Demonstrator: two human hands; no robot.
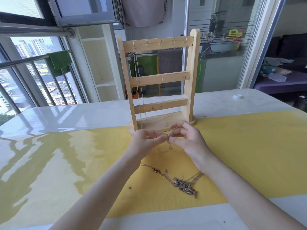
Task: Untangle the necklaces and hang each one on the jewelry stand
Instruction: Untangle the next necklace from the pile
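Observation:
A wooden jewelry stand [159, 77] with three hooked bars stands upright on the table. One thin chain necklace [138, 83] hangs from the leftmost top hook down to the stand's base. In front of the base, my left hand [146, 141] and my right hand [187, 138] meet fingertip to fingertip and pinch the end of a fine silver necklace [169, 145], which dangles a short way below them. A tangled heap of chains [181, 182] lies on the yellow mat [249, 155] nearer to me, under my right forearm.
The glossy white table [58, 113] carries a small white cap [237, 96] at the far right. A tiny dark bit [129, 188] lies on the mat left of the heap. Window railing and a glass door stand behind the table.

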